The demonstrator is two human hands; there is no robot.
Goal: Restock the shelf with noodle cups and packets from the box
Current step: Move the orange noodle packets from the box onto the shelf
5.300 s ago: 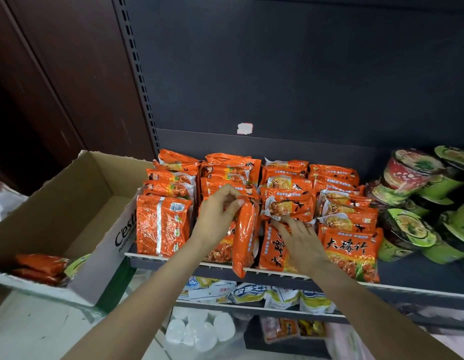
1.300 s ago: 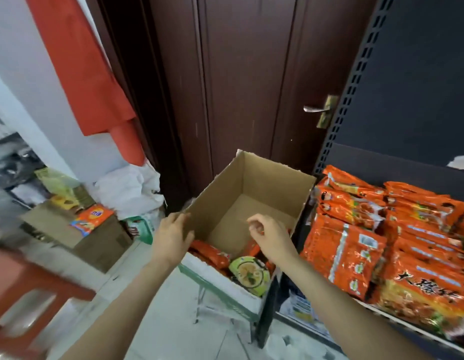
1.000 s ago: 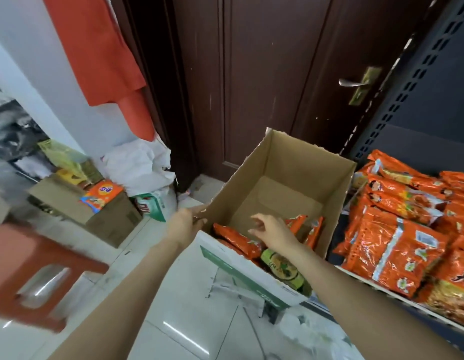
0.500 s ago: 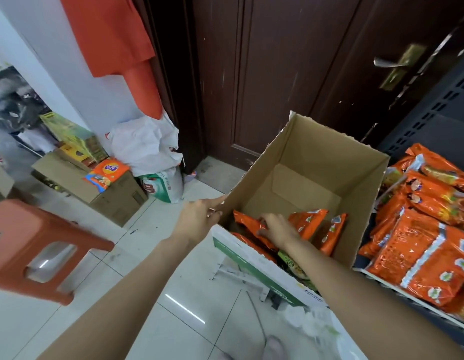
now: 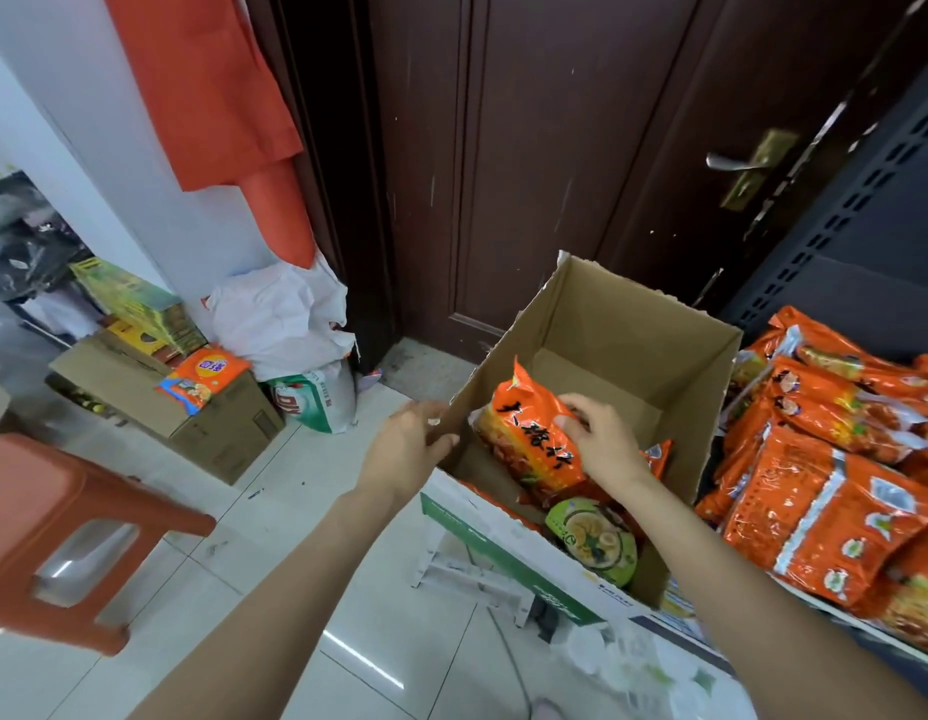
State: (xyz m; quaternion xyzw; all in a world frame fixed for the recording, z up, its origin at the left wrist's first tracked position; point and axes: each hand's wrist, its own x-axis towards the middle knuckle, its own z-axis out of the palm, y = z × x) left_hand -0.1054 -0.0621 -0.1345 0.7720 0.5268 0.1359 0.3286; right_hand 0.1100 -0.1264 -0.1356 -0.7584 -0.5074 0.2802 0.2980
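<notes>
Orange packet (image 5: 537, 439) clamped in right hand (image 5: 602, 441) fingers | left hand (image 5: 407, 449) fingers grip box (image 5: 623, 324) wall

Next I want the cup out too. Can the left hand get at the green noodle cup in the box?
Probably yes: the left hand only holds the box edge, and the green noodle cup lies uncovered below the right hand.

I see a dark brown door (image 5: 545, 163) with a metal handle (image 5: 732, 161). The floor (image 5: 275, 553) has shiny white tiles. A red stool (image 5: 62, 517) stands nearby. An orange cloth (image 5: 212, 90) hangs on the white wall (image 5: 62, 122).
</notes>
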